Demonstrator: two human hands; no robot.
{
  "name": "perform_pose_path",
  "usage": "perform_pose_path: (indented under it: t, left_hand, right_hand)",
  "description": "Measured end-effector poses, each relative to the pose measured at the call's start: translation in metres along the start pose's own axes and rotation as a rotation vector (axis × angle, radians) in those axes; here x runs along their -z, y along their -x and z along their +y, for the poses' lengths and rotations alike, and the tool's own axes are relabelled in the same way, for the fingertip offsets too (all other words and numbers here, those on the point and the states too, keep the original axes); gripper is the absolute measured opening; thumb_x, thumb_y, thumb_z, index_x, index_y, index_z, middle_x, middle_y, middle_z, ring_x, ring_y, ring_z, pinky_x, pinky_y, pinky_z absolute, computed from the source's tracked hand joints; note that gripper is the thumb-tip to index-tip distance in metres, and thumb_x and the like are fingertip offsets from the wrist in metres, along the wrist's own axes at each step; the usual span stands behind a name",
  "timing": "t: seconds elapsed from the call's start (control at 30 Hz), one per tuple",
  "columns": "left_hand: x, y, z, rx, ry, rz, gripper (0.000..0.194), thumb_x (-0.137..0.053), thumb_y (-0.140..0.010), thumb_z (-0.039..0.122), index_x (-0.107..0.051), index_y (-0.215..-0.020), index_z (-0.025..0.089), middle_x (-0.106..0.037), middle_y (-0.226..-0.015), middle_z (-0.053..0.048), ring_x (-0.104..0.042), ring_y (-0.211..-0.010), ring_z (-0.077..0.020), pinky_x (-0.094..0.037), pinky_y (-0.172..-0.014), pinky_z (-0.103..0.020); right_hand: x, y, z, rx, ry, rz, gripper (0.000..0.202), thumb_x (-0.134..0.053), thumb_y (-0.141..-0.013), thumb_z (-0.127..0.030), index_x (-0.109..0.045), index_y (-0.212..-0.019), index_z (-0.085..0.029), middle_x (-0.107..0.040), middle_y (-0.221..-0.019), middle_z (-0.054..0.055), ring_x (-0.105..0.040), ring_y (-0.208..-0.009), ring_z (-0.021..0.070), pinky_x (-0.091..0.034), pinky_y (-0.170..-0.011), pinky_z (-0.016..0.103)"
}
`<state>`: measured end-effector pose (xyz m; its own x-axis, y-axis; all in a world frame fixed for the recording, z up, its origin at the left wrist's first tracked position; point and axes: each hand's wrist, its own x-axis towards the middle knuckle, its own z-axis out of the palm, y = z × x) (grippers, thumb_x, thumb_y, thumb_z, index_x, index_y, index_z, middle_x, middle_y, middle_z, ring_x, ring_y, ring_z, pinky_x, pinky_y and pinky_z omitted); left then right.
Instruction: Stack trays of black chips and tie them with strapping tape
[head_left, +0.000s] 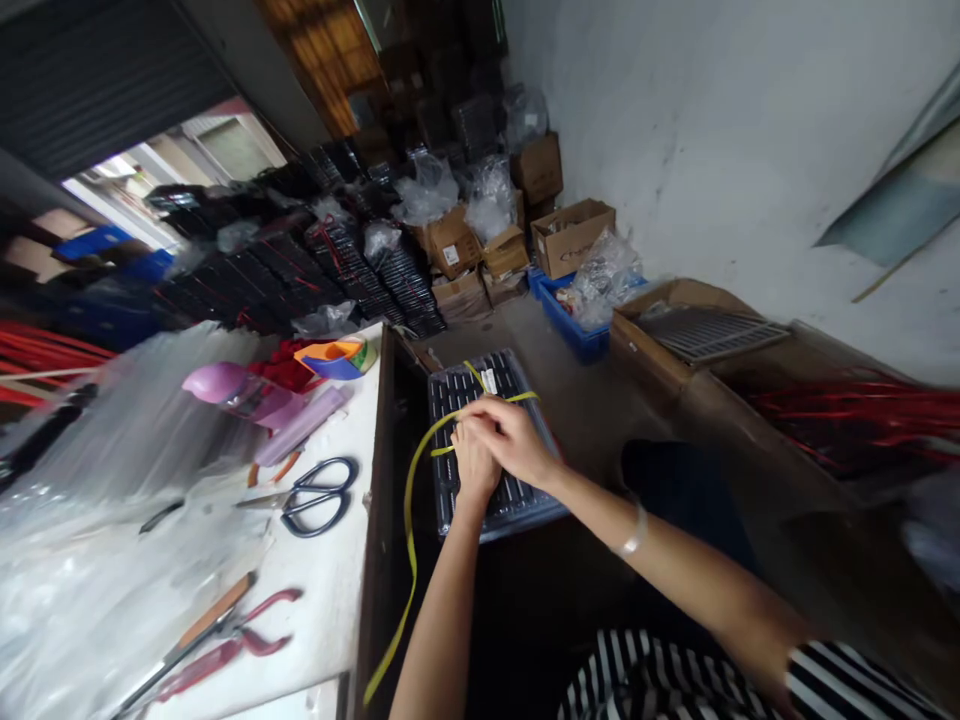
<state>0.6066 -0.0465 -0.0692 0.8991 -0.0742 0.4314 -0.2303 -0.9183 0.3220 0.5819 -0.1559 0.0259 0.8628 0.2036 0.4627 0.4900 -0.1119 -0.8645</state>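
Observation:
A stack of black slatted trays (514, 374) in clear plastic sits low beside the table, with a yellow strap (412, 500) crossed over its top. Over the middle of the stack, my left hand (475, 462) is closed at the strap, its fingers partly covered. My right hand (519, 437) lies across it, fingers bent together where the strap enters. The strap's long loose end hangs down to the left, past the table edge. The exact grip of the fingertips is hidden.
On the white table (330, 590) at left lie scissors (319, 497), red-handled pliers (247, 630), a purple bottle (244, 393), a tape dispenser (335, 358) and clear plastic bags (150, 480). Cardboard boxes (574, 238), a blue crate (581, 325) and stacked black trays (405, 275) stand behind.

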Motion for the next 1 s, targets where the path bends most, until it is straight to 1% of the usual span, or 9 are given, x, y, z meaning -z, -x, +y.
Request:
perform_pose_path:
  t: [0.1,0.23,0.33,0.43,0.53,0.6,0.7,0.83,1.0]
  left_hand:
    - [0.003,-0.003,0.008,0.026,-0.068,-0.002,0.038,-0.035,-0.091,0.026,-0.05,-0.122,0.011,-0.056,-0.102,-0.015,-0.053,-0.096,-0.0282,-0.041,-0.083,-0.044]
    - [0.003,-0.005,0.012,0.081,-0.12,0.003,0.045,-0.032,-0.093,0.026,-0.038,-0.133,0.008,-0.054,-0.108,-0.017,-0.051,-0.098,-0.0276,-0.039,-0.084,-0.043]
    - [0.003,-0.005,0.012,0.089,-0.15,-0.015,0.037,-0.033,-0.093,0.027,-0.053,-0.12,0.014,-0.054,-0.106,-0.014,-0.051,-0.096,-0.0262,-0.039,-0.083,-0.041]
    - [0.004,-0.004,0.012,0.081,-0.175,-0.017,0.035,-0.032,-0.093,0.026,-0.059,-0.113,0.016,-0.054,-0.105,-0.013,-0.05,-0.095,-0.0257,-0.039,-0.082,-0.04]
    - [0.004,-0.004,0.011,0.067,-0.186,-0.002,0.035,-0.033,-0.093,0.025,-0.061,-0.112,0.016,-0.055,-0.102,-0.013,-0.051,-0.093,-0.0263,-0.04,-0.08,-0.041]
    - [0.004,-0.005,0.009,0.055,-0.181,0.011,0.034,-0.035,-0.092,0.025,-0.062,-0.111,0.016,-0.054,-0.099,-0.013,-0.05,-0.091,-0.0265,-0.04,-0.078,-0.041]
    - [0.002,-0.005,0.005,0.041,-0.154,0.032,0.033,-0.037,-0.091,0.024,-0.063,-0.11,0.016,-0.054,-0.096,-0.012,-0.049,-0.089,-0.0258,-0.041,-0.078,-0.04]
    - [0.0,-0.006,0.0,0.035,-0.098,0.052,0.031,-0.04,-0.09,0.022,-0.065,-0.107,0.017,-0.054,-0.092,-0.011,-0.049,-0.086,-0.0235,-0.041,-0.077,-0.037]
    - [-0.004,-0.007,-0.004,0.053,-0.007,0.087,0.028,-0.041,-0.089,0.022,-0.067,-0.099,0.017,-0.055,-0.088,-0.009,-0.05,-0.083,-0.0219,-0.042,-0.077,-0.036]
  right_hand:
    - [0.047,0.068,0.012,-0.214,-0.296,-0.238,0.022,-0.046,-0.09,-0.033,-0.06,-0.093,-0.016,-0.056,-0.067,0.0,-0.055,-0.063,0.0123,-0.045,-0.064,0.024]
    - [0.073,0.157,0.055,-0.626,-0.156,-0.645,0.027,-0.049,-0.084,-0.034,-0.062,-0.076,-0.012,-0.056,-0.06,0.001,-0.054,-0.053,0.0126,-0.044,-0.054,0.024]
    - [0.082,0.174,0.07,-0.653,-0.073,-0.719,0.023,-0.057,-0.078,-0.03,-0.06,-0.063,-0.012,-0.054,-0.053,0.001,-0.052,-0.048,0.0125,-0.04,-0.048,0.023]
    - [0.094,0.133,0.06,-0.519,-0.068,-0.651,0.024,-0.048,-0.087,-0.032,-0.064,-0.084,-0.014,-0.06,-0.065,0.002,-0.058,-0.058,0.0134,-0.045,-0.056,0.023]
    - [0.096,0.059,0.053,-0.181,0.233,-0.253,0.024,-0.042,-0.091,-0.026,-0.063,-0.096,-0.015,-0.061,-0.077,0.004,-0.058,-0.063,0.0126,-0.046,-0.062,0.024]
    - [0.085,0.012,0.058,-0.066,0.435,-0.124,0.025,-0.04,-0.09,-0.016,-0.06,-0.106,-0.013,-0.06,-0.101,0.009,-0.059,-0.076,0.0137,-0.047,-0.074,0.026]
    - [0.052,-0.038,0.077,-0.021,0.515,-0.122,0.042,-0.045,-0.083,-0.004,-0.05,-0.124,-0.014,-0.05,-0.124,0.01,-0.053,-0.104,0.0163,-0.04,-0.092,0.029]
    - [0.01,-0.06,0.094,-0.001,0.609,-0.201,0.034,-0.06,-0.08,-0.012,-0.059,-0.114,-0.017,-0.056,-0.111,0.01,-0.05,-0.104,0.0215,-0.039,-0.093,0.036]
    - [-0.002,-0.053,0.082,0.014,0.678,-0.14,0.01,-0.057,-0.082,-0.011,-0.065,-0.077,-0.013,-0.052,-0.103,0.014,-0.047,-0.1,0.0261,-0.041,-0.086,0.039]
